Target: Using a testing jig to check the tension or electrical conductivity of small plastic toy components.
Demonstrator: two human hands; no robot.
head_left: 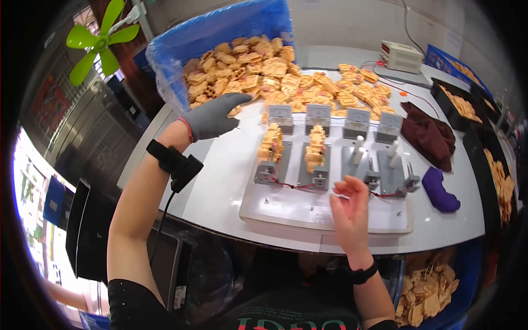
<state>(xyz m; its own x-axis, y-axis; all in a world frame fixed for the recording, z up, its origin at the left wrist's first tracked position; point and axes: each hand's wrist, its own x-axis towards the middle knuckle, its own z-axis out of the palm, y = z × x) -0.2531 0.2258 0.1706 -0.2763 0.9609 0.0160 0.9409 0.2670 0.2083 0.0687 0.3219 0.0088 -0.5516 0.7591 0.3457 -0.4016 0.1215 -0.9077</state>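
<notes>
My left hand (213, 117), in a grey glove, reaches to the near left edge of a heap of yellow-orange plastic parts (275, 69). Its fingers and thumb are spread, and I see nothing held. Bare, my right hand (352, 215) hovers over the front of a white test fixture (286, 209), fingers loosely bent and thumb apart, with nothing visible in it. The fixture carries a row of stations with panel meters behind. One yellow part (270, 144) sits on the leftmost station, another yellow part (315, 148) on the one beside it. White pegs (359, 150) stand bare on the right-hand stations.
A tipped blue bin (220, 25) spills the heap onto the white table (203, 192). To the right lie a dark red cloth (429, 135) and a purple cloth piece (440, 190). Black trays (454, 104) line the right edge. A power supply (401, 57) stands behind.
</notes>
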